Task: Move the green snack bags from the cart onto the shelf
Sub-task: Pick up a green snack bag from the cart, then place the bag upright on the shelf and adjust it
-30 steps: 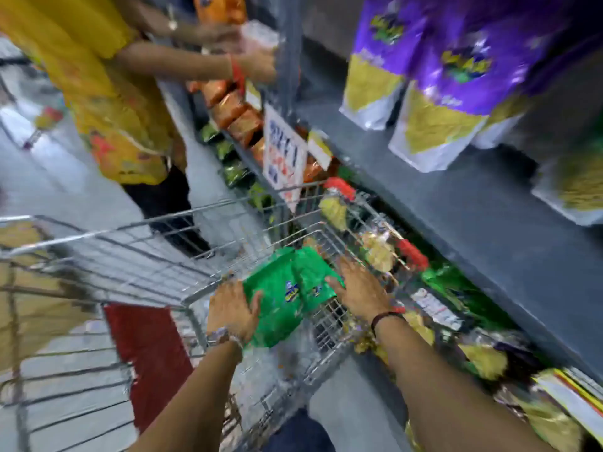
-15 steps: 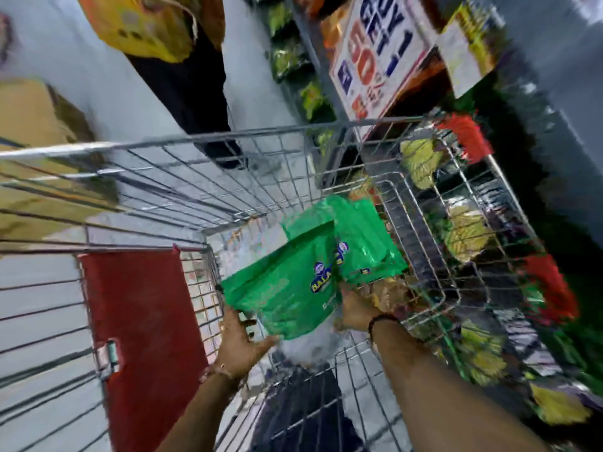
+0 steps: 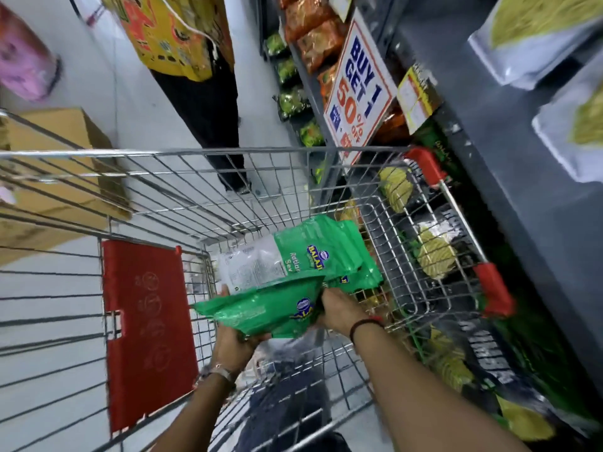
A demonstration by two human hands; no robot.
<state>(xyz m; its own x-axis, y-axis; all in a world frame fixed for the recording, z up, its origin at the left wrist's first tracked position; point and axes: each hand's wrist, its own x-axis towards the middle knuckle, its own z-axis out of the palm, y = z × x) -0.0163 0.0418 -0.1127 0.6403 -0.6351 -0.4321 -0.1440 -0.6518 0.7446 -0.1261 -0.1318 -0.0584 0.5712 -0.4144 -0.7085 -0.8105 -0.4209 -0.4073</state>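
Holding a stack of green bags [image 3: 293, 272] inside the cart [image 3: 202, 154], the left hand [image 3: 233, 342] grips its near underside and the right hand [image 3: 339, 309] clamps its right edge. No bag looks shelved yet; the shelf [image 3: 489, 164] lies right of the cart. Bags read "BALAJI"; a sign [image 3: 357, 89] says "BUY 1 GET 1 50% OFF".

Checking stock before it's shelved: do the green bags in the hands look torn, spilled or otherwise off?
Nothing stands out. The green snack bags look sealed, held stacked and tilted over the cart by the left hand and right hand; no spill visible.
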